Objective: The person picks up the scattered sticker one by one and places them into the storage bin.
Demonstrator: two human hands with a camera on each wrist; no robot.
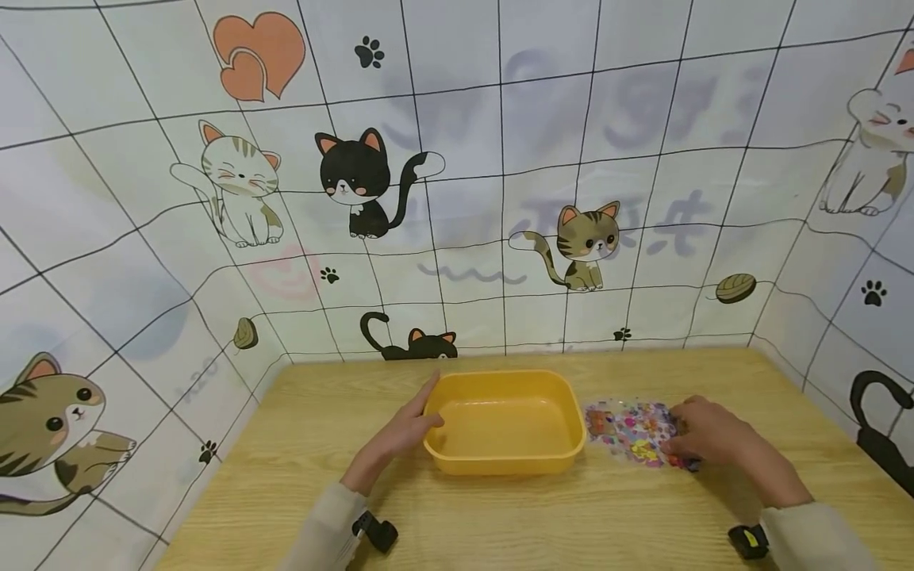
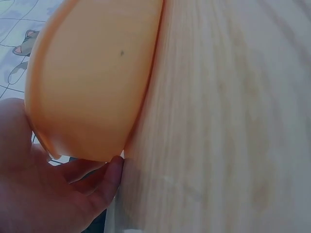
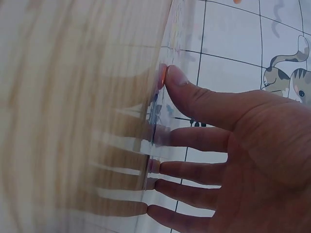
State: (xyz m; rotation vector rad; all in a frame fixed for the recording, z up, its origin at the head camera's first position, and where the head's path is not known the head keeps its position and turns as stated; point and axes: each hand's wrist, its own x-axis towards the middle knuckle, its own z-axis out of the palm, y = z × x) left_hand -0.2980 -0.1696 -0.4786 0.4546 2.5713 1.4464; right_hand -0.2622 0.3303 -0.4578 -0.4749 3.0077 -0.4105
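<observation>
A yellow plastic tub [image 1: 505, 424] stands empty in the middle of the wooden table [image 1: 500, 523]. My left hand [image 1: 427, 406] lies against the tub's left wall with fingers fairly straight; in the left wrist view the fingers [image 2: 104, 182] touch the tub [image 2: 92, 77] low down by the tabletop. Right of the tub lies a clear sheet of colourful stickers [image 1: 631, 431]. My right hand [image 1: 681, 434] rests on its right end. In the right wrist view the straight fingertips [image 3: 167, 76] press on the clear sheet [image 3: 156, 114].
Walls of cat-patterned sheeting [image 1: 457, 198] close in the table at the back and both sides. The table's wood [image 2: 233, 121] shows bare in front of the tub and hands. A wrist camera mount [image 1: 746, 542] sits on each sleeve.
</observation>
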